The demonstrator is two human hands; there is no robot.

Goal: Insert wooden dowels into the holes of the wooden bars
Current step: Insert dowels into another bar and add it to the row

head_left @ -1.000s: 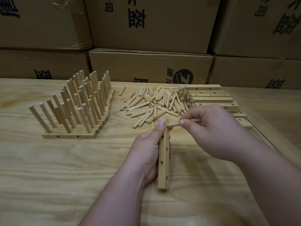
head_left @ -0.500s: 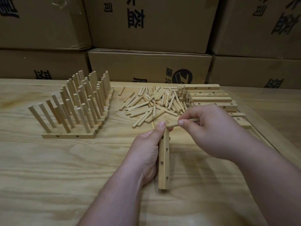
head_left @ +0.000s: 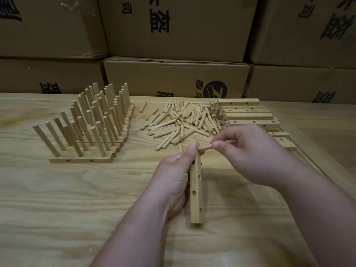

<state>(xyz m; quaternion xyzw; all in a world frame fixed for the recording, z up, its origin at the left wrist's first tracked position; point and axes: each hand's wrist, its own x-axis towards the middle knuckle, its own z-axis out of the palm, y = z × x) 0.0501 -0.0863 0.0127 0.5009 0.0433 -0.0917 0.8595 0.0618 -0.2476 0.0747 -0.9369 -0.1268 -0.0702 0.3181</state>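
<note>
Hands, two, both occupied. Our left hand (head_left: pixel 173 178) grips one wooden bar (head_left: pixel 195 191) along its side, the bar lying lengthwise away from us, its near end resting on the desk (head_left: pixel 77 209), its holes facing up and to the right. Our right hand (head_left: pixel 250 151) pinches a dowel (head_left: pixel 207 147) between thumb and fingers, its tip at the bar's far end beside our left thumb. We judge the tip should be squared to the hole before we push, with the bar braced. Beyond the hands: loose dowels (head_left: pixel 179 122). Beyond our right hand: stacked empty bars (head_left: pixel 248 116). Far left: finished bars (head_left: pixel 86 128) with dowels upright.
</note>
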